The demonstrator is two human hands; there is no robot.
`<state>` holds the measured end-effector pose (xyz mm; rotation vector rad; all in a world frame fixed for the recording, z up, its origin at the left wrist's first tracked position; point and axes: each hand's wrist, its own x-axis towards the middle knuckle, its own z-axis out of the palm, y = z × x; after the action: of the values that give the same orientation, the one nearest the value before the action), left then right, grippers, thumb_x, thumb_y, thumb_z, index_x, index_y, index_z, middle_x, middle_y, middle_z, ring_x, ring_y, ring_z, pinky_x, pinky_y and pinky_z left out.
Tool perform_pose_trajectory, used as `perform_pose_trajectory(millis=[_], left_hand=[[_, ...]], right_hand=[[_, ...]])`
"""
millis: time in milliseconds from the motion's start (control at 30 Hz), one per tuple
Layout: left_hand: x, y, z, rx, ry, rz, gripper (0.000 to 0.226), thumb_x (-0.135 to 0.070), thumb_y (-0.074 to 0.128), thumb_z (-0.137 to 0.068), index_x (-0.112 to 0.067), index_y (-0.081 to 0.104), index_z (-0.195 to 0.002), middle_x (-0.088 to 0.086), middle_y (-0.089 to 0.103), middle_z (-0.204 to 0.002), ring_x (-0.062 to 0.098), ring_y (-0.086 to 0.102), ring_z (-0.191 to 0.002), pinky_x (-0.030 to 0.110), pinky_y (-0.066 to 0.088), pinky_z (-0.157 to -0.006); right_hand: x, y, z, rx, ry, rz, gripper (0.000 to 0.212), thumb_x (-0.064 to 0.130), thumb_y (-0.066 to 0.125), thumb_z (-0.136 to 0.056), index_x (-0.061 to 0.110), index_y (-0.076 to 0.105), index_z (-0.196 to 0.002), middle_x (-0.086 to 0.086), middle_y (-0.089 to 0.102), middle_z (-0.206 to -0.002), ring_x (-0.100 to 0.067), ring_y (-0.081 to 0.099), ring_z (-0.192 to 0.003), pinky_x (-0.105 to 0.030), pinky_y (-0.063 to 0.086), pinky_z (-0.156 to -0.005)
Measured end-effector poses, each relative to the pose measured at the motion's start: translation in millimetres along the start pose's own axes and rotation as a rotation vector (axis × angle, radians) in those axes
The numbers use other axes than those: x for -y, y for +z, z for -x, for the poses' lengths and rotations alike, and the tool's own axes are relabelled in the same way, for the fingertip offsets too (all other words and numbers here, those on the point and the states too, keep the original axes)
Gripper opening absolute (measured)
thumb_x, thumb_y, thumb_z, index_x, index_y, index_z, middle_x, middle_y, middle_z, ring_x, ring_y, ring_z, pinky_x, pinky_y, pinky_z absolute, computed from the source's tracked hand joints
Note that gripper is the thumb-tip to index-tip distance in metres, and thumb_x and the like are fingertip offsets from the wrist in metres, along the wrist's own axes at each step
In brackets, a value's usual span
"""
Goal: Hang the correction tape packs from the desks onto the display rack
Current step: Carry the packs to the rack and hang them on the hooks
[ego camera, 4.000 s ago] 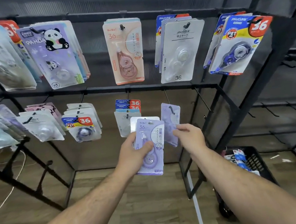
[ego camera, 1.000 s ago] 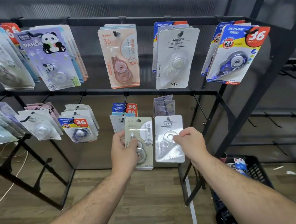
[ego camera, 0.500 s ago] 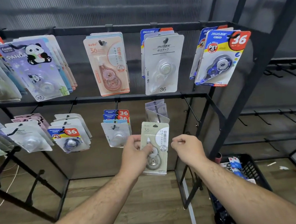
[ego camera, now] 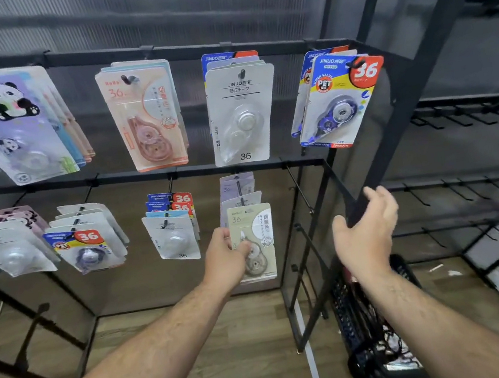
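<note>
Left hand grips beige pack — right hand open.

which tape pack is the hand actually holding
The beige pack marked 36 in the lower row: the left hand pinches its left edge with thumb and fingers. No hand touches any other pack.

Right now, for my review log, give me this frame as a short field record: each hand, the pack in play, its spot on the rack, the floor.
Left: left hand grips the beige pack at its left edge
Right: right hand open, empty, by the upright post
Pack spot: below the lower rail, in front of hung packs
On hook: cannot tell
Floor: black basket at the rack's right foot
</note>
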<state>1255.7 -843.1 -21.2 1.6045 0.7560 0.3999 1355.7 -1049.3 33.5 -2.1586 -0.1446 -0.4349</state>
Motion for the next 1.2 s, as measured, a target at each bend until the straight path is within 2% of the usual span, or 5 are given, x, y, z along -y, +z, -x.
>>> perform_pose_trajectory(millis=[367,600,700,1067,1200], left_hand=[[6.2,-0.3,-1.5,-0.035,-0.017,-0.012,0.022,-0.009,0.070,-0.090,-0.024,0.057,-0.100,-0.005,0.076,-0.097,0.014,0.074,-0.094,0.047,0.057,-0.094],[7.5,-1.2,-2.0,-0.075,-0.036,-0.036,0.019,-0.008,0.069,-0.091,-0.022,0.057,-0.098,-0.001,0.073,-0.097,0.015,0.071,-0.093,0.044,0.057,-0.093],[8.2,0.9,-6.5,-0.072,-0.041,-0.041,0.018,-0.011,0.069,-0.090,-0.022,0.057,-0.098,-0.001,0.075,-0.097,0.016,0.072,-0.093,0.047,0.056,-0.093],[18.9,8.9,-20.8,-0.052,-0.069,-0.066,0.018,-0.013,0.067,-0.092,-0.026,0.058,-0.100,-0.007,0.074,-0.104,0.014,0.070,-0.099,0.046,0.056,-0.097],[11.5,9.4,-30.1,-0.063,-0.113,-0.206,0.018,-0.031,0.067,-0.094,-0.021,0.058,-0.106,-0.002,0.071,-0.108,0.019,0.067,-0.098,0.036,0.053,-0.089]], right_hand=[[2.6,-3.3,-42.3,-0.005,0.040,-0.089,0.083,0.018,0.070,-0.088,0.017,0.024,-0.157,-0.005,0.030,-0.160,-0.026,0.039,-0.144,-0.047,0.039,-0.113],[-6.9,-6.9,-72.4,-0.011,0.111,0.028,0.044,0.020,0.058,-0.100,0.003,0.048,-0.138,-0.017,0.059,-0.134,-0.038,0.056,-0.122,-0.042,0.043,-0.099],[-9.6,-9.6,-78.4,0.014,0.068,0.147,0.031,0.019,0.054,-0.102,0.001,0.051,-0.126,-0.022,0.061,-0.125,-0.045,0.057,-0.114,-0.046,0.045,-0.091],[-14.2,-10.5,-75.3,0.022,0.029,0.193,0.025,0.018,0.054,-0.102,0.000,0.051,-0.119,-0.020,0.060,-0.120,-0.044,0.057,-0.109,-0.041,0.040,-0.081],[-13.7,-10.4,-75.2,0.022,0.019,0.188,0.023,0.019,0.054,-0.102,0.002,0.052,-0.117,-0.019,0.062,-0.117,-0.042,0.058,-0.107,-0.042,0.042,-0.082]])
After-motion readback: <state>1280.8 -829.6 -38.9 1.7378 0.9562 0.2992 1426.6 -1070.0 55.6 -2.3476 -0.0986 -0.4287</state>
